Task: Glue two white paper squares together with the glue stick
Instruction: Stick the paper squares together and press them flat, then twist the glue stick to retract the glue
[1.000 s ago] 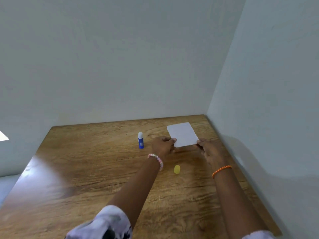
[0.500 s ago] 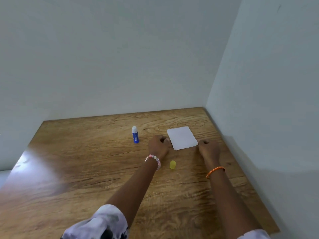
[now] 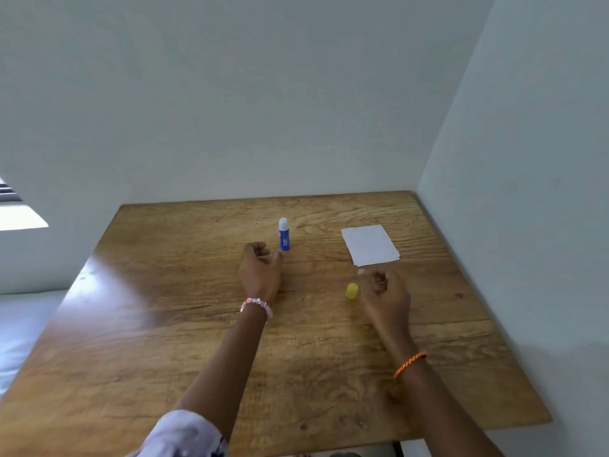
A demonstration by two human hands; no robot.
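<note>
Blue uncapped glue stick (image 3: 284,234) stands upright on wooden table (image 3: 164,324). Left hand (image 3: 260,270) just before it, loosely curled, empty. Right hand (image 3: 384,293), likewise empty, beside yellow cap (image 3: 352,290); white paper squares (image 3: 369,245) lie to the stick's right.

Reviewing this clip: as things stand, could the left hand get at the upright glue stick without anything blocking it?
Probably yes. The left hand lies on the table just short of the glue stick, which stands upright and uncapped, and only bare wood lies between them. The yellow cap and the paper lie off to the right.
</note>
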